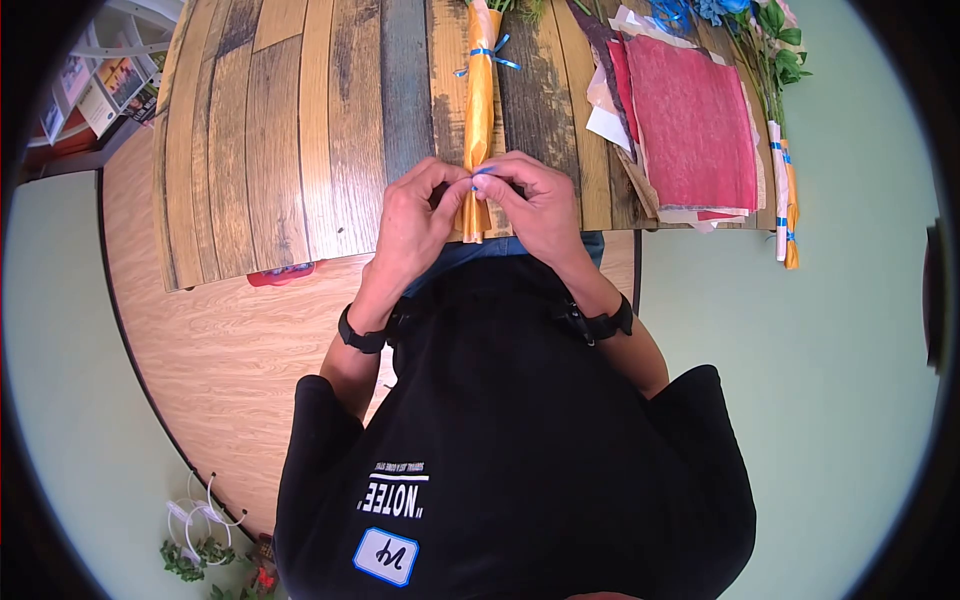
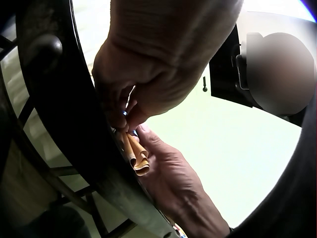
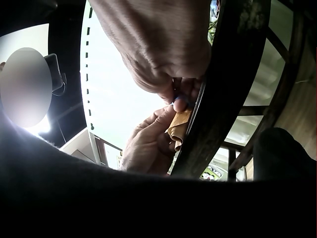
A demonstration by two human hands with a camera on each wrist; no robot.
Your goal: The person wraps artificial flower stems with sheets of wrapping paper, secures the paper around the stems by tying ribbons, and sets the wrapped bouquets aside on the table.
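Observation:
A slim bundle wrapped in orange paper [image 1: 480,115] lies on the wooden table, its lower end at the near edge. Around its upper part a blue ribbon [image 1: 484,52] is tied in a bow. My left hand [image 1: 410,215] and right hand [image 1: 542,205] meet over the lower part of the wrap, thumbs and fingertips pinching a second blue ribbon [image 1: 487,171], mostly hidden by the fingers. In the left wrist view, folded paper ends [image 2: 141,166] poke out below the fingertips. The right wrist view shows the same wrap [image 3: 179,130] beneath both hands.
To the right lies a stack of red wrapping sheets [image 1: 695,125] with white and dark sheets under it. Beyond it, wrapped flowers [image 1: 780,190] overhang the table's right side. Blue blooms [image 1: 710,10] are at the far right. The table's front edge [image 1: 230,277] curves close to my body.

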